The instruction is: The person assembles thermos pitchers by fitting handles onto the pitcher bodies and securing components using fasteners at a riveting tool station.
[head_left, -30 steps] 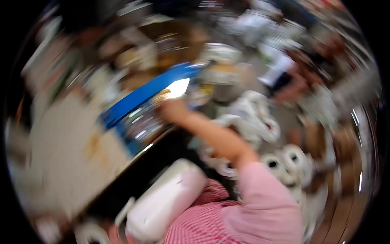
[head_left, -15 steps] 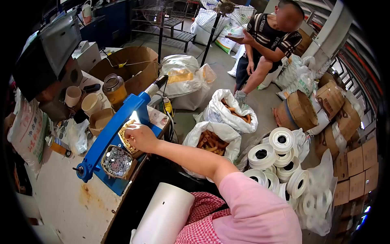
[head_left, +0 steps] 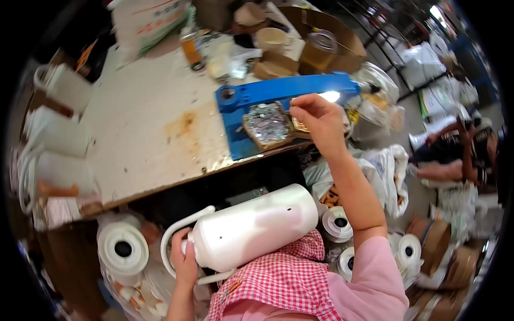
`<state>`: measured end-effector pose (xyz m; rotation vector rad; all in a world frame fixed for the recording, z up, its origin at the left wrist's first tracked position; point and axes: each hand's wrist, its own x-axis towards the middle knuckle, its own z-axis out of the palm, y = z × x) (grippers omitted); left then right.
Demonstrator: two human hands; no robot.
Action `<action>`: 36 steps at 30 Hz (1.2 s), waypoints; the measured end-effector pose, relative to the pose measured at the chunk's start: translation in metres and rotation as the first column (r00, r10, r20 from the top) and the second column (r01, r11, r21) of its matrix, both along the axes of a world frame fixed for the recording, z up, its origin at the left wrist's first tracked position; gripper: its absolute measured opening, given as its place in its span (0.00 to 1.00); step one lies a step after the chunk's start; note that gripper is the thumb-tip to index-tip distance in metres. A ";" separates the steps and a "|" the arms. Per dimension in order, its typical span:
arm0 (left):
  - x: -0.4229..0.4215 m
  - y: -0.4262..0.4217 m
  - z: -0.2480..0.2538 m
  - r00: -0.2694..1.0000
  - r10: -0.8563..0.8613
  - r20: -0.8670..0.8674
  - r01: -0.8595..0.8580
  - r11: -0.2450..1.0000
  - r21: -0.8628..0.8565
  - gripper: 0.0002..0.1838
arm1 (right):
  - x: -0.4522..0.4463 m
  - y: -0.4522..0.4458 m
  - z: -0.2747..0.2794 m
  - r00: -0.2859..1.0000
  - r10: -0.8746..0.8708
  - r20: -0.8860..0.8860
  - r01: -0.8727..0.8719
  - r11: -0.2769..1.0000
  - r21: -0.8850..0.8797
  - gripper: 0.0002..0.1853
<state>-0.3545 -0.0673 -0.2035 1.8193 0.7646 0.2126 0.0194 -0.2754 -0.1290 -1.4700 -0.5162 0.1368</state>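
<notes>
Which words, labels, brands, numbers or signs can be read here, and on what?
None can be read.
Sack: red print, too blurred.
Can: orange, any lettering too small and blurred.
Jug: no lettering shows.
Blue tool: no legible lettering.

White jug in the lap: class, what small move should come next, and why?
Perhaps bring the right hand down to the white jug. That hand is pinched near the box of silvery parts, though whether it holds anything is unclear; the left hand steadies the jug's narrower end, and dark spots, possibly holes, show on its side.
</notes>
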 end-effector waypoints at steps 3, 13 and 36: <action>-0.008 0.001 -0.003 0.998 0.007 0.059 -0.006 1.000 -0.014 0.18 | 0.002 0.047 0.023 0.984 0.119 0.131 -0.101 0.986 -0.134 0.08; -0.011 0.004 0.004 0.996 0.001 0.087 -0.004 0.999 0.035 0.20 | 0.032 0.107 0.029 0.958 0.234 0.166 -0.185 0.946 -0.267 0.07; -0.005 0.007 0.002 0.995 -0.069 0.079 0.068 0.998 0.013 0.22 | 0.013 0.087 0.037 0.895 0.252 0.367 -0.096 0.914 -0.394 0.08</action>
